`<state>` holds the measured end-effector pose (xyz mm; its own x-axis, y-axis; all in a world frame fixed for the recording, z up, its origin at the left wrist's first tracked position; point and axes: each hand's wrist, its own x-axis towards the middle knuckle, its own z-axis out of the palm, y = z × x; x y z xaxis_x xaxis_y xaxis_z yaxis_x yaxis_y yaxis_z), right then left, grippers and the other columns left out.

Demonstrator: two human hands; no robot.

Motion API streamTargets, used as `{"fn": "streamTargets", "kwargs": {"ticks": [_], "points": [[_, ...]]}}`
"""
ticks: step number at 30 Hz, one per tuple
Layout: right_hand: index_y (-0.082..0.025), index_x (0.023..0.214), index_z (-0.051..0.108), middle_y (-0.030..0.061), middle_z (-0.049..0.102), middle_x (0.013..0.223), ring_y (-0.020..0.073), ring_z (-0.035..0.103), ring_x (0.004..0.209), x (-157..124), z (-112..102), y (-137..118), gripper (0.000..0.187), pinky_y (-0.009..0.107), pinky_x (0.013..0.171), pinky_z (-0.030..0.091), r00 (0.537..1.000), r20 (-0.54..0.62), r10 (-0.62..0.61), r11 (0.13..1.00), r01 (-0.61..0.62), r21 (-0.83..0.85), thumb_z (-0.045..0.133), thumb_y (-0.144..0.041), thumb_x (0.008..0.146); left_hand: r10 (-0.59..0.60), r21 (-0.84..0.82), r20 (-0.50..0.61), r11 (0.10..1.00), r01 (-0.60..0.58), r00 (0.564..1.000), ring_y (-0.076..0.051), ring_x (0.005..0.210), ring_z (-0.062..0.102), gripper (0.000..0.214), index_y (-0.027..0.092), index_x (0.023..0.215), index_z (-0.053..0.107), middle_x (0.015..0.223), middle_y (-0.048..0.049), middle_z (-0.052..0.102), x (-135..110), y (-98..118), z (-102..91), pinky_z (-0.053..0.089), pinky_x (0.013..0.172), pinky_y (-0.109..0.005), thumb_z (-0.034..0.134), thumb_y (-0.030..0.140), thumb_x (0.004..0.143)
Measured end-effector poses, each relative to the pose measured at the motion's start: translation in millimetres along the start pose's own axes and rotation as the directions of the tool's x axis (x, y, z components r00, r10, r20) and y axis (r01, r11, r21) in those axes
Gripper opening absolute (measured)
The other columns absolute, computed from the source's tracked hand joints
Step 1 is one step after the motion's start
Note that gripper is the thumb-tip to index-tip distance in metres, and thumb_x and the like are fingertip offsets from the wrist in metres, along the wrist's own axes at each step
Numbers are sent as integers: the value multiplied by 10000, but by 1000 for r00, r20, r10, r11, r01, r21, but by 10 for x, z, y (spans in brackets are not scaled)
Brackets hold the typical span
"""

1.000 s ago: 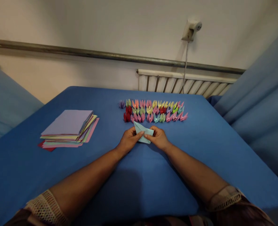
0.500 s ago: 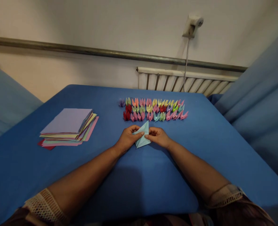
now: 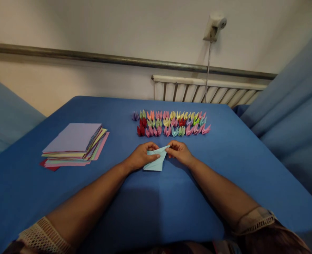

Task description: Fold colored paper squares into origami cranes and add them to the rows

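A pale blue piece of folded origami paper (image 3: 156, 163) is held between my two hands above the table. My left hand (image 3: 142, 156) grips its left side, with the thumb lying across the front face. At the upper right, my right hand (image 3: 179, 153) pinches a pointed corner of the same paper between thumb and fingers. Just beyond my hands stand three rows of small folded paper cranes (image 3: 173, 122) in pink, red, yellow, green, purple and blue.
To the left lies a stack of coloured paper sheets (image 3: 72, 138), lilac on top. A blue cloth covers the table (image 3: 193, 211). Behind are a wall rail (image 3: 113, 59), a radiator (image 3: 187, 82) and a plugged-in socket (image 3: 214, 28). Blue curtains (image 3: 290, 98) hang at both sides.
The paper has turned and its upright point now slants to the right. My right hand has shifted from the paper's right edge to pinch that point.
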<state>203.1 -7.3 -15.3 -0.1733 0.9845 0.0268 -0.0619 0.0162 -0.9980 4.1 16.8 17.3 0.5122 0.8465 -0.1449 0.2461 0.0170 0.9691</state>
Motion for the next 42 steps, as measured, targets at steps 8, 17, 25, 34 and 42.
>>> {"fn": "streamTargets", "kwargs": {"ticks": [8,17,25,34,42], "points": [[-181,642,578,-63,508,514,76,437,446,-10,-180,128,181,202,455,345,995,46,85,940,-65,-335,646,-319,737,77,393,136,911,-125,988,-220,800,661,278,204,935,700,885,-33,712,7,-11,-163,489,703,-284,720,300,674],[-158,1047,629,79,642,999,170,600,876,-257,-30,-132,211,313,806,482,960,28,-279,616,202,-761,530,-187,862,87,672,261,699,-246,961,-211,1016,639,364,217,1179,585,1113,-42,686,-46,26,-139,465,882,-302,576,275,820],[-187,1356,494,112,504,1376,270,438,1227,-497,252,-201,441,448,1003,381,959,257,-115,291,280,-915,478,-329,939,207,661,216,688,-299,954,-209,1049,625,448,194,1277,523,1133,-65,672,26,-91,-166,455,936,-326,580,275,840],[-112,1401,447,133,435,1462,298,378,1303,-575,279,-174,514,453,1068,311,977,175,-121,213,198,-957,458,-337,939,332,728,157,597,-336,930,-221,1028,607,411,174,1217,562,1065,-71,674,77,-78,-171,457,933,-363,609,190,810],[-129,1394,455,120,463,1449,290,370,1324,-503,271,-153,510,460,1073,298,969,194,-156,221,225,-949,468,-354,936,391,763,63,574,-297,918,-234,1037,593,404,147,1196,575,1136,-107,642,255,-101,-226,459,944,-390,617,170,795]]}}
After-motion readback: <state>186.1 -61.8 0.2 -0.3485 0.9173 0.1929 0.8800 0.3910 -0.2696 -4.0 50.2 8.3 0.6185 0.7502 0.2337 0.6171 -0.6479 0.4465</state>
